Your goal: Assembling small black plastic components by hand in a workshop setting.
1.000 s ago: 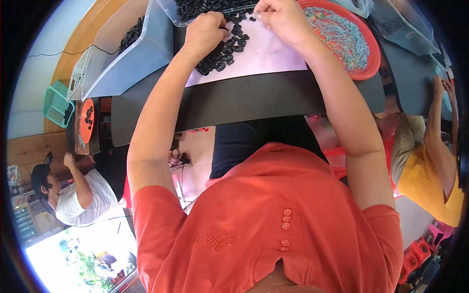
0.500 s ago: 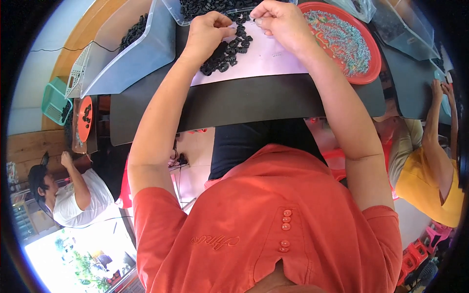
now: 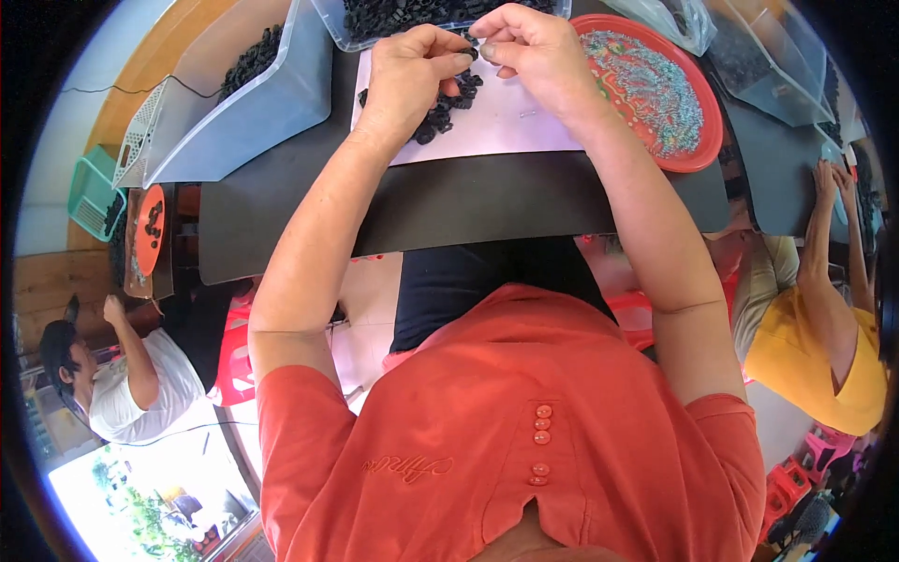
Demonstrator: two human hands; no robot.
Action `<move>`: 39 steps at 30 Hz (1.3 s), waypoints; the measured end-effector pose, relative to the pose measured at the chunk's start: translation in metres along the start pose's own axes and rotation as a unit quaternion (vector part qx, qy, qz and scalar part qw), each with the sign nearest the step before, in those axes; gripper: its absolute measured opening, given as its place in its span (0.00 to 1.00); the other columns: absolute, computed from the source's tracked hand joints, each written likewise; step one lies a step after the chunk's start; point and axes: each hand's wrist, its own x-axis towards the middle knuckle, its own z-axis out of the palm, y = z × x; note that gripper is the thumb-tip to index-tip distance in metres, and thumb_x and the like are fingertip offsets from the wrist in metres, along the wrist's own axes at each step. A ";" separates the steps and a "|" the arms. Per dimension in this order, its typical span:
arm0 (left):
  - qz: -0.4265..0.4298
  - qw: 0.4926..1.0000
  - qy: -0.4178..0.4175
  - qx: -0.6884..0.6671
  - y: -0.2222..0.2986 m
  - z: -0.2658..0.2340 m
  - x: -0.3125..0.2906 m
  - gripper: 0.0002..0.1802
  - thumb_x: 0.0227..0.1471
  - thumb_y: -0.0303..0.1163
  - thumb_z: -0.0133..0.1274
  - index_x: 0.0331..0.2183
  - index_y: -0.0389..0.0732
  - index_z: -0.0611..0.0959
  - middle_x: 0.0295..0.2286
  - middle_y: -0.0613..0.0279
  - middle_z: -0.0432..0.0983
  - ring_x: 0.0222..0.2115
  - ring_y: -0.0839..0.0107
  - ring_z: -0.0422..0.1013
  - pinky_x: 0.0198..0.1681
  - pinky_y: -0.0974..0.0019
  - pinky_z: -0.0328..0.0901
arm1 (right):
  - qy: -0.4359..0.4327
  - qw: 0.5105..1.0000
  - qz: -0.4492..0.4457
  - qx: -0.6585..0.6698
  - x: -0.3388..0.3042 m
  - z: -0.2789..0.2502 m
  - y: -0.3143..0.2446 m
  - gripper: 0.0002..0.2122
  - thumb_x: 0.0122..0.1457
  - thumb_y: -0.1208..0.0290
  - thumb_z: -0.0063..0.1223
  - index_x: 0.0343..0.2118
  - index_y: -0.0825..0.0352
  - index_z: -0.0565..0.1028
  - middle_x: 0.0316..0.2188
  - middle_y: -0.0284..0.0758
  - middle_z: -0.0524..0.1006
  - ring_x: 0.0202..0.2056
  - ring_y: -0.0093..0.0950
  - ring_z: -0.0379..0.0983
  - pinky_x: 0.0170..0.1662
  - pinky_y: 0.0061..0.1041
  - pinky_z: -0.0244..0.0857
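Observation:
My left hand pinches a small black plastic part between thumb and fingertips, over a white sheet. Close beside it, my right hand has its thumb and fingers pressed together at the part; whatever they hold is too small to make out. Beneath and beside my left hand lies a loose pile of similar black parts, partly covered by the hand. Two or so tiny silvery pieces rest on the sheet below my right hand.
A red round tray of small silvery pieces stands at right. A clear bin of black parts sits beyond my hands, and a larger bin at left. The dark table edge is near my body. Two people work at either side.
Both hands have come closer together, and a black part now shows in my left fingertips. My left hand has shifted right, over the pile. The view has shifted slightly.

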 end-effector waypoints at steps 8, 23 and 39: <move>-0.010 0.994 -0.008 -0.105 -0.003 0.000 -0.005 0.06 0.52 0.25 0.55 0.33 0.32 0.80 0.23 0.64 0.75 0.18 0.80 0.68 0.17 0.78 0.59 | -0.029 0.980 0.085 0.178 -0.004 0.008 -0.010 0.03 0.55 0.77 0.55 0.32 0.70 0.75 0.22 0.30 0.74 0.22 0.17 0.68 0.25 0.17 0.63; -0.023 0.956 0.040 -0.291 -0.035 -0.028 0.009 0.09 0.54 0.25 0.53 0.37 0.29 0.77 0.27 0.54 0.76 0.22 0.72 0.71 0.22 0.74 0.62 | -0.078 0.866 -0.126 -0.477 -0.001 0.021 0.021 0.07 0.52 0.68 0.53 0.32 0.61 0.78 0.31 0.33 0.76 0.36 0.36 0.74 0.36 0.36 0.67; -0.039 0.965 0.033 -0.257 -0.039 -0.019 0.007 0.10 0.52 0.25 0.55 0.36 0.29 0.78 0.26 0.55 0.76 0.21 0.73 0.72 0.21 0.74 0.63 | -0.101 0.856 -0.156 -0.482 -0.006 0.013 0.019 0.08 0.50 0.67 0.54 0.32 0.61 0.79 0.31 0.34 0.76 0.37 0.36 0.73 0.39 0.36 0.67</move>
